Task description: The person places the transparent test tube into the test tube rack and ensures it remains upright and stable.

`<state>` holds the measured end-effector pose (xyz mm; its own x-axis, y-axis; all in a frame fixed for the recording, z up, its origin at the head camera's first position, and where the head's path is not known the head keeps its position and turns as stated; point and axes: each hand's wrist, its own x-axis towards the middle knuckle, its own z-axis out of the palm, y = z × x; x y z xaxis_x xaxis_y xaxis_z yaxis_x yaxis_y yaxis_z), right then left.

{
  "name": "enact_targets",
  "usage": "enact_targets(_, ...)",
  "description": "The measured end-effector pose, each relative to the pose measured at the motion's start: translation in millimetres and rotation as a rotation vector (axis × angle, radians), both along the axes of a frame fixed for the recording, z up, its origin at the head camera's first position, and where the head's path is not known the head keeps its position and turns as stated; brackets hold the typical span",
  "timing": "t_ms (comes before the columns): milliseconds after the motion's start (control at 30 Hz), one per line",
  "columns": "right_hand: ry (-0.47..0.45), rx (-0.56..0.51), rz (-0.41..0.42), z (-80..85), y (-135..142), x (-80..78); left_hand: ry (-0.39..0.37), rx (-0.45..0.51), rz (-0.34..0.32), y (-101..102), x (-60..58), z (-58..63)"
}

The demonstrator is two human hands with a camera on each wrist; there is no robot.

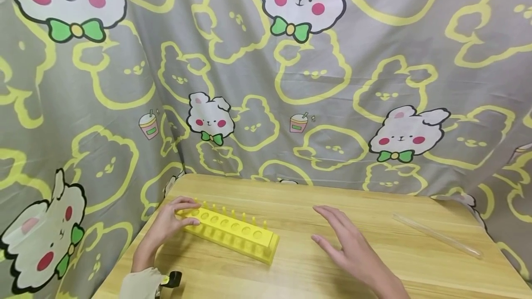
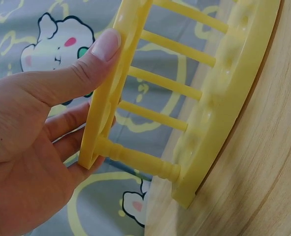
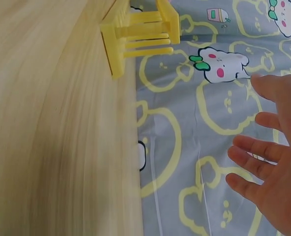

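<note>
A yellow plastic test tube rack [image 1: 232,230] stands on the table, with a row of round holes along its top and a row of upright pegs behind. My left hand [image 1: 172,218] grips the left end of its top bar. In the left wrist view the thumb [image 2: 107,45] lies on one side of that bar and the fingers reach behind it. To the right of the rack, my right hand [image 1: 347,246] is held over the table, fingers extended and apart, holding nothing. The right wrist view shows those spread fingers [image 3: 253,157] well away from the rack [image 3: 116,44].
A clear glass tube [image 1: 436,235] lies on the right side of the wooden table [image 1: 291,197]. Grey curtains [image 1: 257,82] printed with cartoon animals hang behind the table and along its sides. A black strap [image 1: 172,279] shows by the left sleeve [image 1: 141,284].
</note>
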<state>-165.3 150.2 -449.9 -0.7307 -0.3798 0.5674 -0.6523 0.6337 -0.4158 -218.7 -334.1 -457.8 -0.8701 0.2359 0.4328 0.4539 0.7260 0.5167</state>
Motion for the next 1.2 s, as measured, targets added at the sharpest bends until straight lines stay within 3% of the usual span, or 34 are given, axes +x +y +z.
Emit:
enact_targets(467, -0.052, -0.027, 0.048, 8.1, -25, -1.0, -0.044, 0.004, 0.003, -1, -0.6, -0.4)
enact_targets(833, 0.009, -0.051, 0.081, 11.1, -48, -2.5, -0.054, 0.005, 0.000, -1, -1.6, 0.1)
enact_targets(1200, -0.002, -0.048, 0.108, 12.0, -68, -3.8, -0.045, 0.021, -0.005, 0, -0.6, 3.4)
